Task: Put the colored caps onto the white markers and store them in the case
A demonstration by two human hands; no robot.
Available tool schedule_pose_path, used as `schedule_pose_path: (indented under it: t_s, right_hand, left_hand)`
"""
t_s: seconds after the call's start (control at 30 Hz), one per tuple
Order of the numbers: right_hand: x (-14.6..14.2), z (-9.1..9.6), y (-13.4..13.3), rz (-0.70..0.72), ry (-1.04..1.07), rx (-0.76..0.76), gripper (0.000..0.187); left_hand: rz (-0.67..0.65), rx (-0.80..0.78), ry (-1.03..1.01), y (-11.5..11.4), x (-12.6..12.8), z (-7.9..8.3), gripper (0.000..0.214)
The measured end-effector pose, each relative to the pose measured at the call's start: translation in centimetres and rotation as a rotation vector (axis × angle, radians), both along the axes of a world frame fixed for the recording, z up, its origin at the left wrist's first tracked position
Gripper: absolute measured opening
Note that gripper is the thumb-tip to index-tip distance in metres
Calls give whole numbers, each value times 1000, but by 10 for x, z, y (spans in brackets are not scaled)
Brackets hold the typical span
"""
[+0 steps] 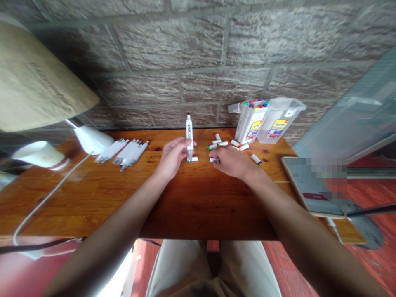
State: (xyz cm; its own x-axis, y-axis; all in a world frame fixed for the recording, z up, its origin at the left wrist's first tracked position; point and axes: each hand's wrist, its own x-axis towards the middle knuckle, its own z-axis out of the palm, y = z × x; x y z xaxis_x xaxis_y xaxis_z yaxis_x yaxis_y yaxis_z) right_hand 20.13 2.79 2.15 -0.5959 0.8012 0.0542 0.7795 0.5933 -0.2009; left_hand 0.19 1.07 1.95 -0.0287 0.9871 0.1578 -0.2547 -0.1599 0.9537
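My left hand (174,154) is closed around a white marker (189,134), which stands upright with its dark tip bare at the top. Just below it, a white cap (194,159) lies on the wooden table. My right hand (232,159) has its fingers closed on a small white marker cap (212,160) at the tabletop. Around the right hand lie several loose caps with coloured ends, among them a green-ended cap (212,147) and a black-ended cap (255,159). To the left, uncapped markers (131,152) rest in two bunches.
A clear case of capped markers (251,123) and an open plastic case (276,123) stand at the back right by the brick wall (198,90). A tablet (306,185) is at the right edge. On the left are a lamp (91,138), its cable, and a paper cup (41,156).
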Motion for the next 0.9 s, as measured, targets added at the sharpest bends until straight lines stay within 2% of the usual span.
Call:
schedule_pose_path:
  t_s: [0.23, 0.37, 0.5, 0.67, 0.9]
  right_hand:
    - [-8, 4, -8, 142, 242, -10, 21]
    - [-18, 2, -16, 199, 244, -16, 21]
    - [-22, -5, -16, 171, 225, -4, 22]
    - [-25, -8, -16, 169, 233, -12, 14]
    - [-25, -12, -14, 169, 256, -43, 17]
  left_hand:
    - [7, 16, -11, 1, 0, -1, 26]
    - [-13, 28, -4, 1, -1, -2, 25]
    - [-2, 37, -10, 1, -1, -3, 24]
    - [-1, 21, -4, -1, 1, -1, 24]
    - [-1, 15, 3, -1, 3, -1, 25]
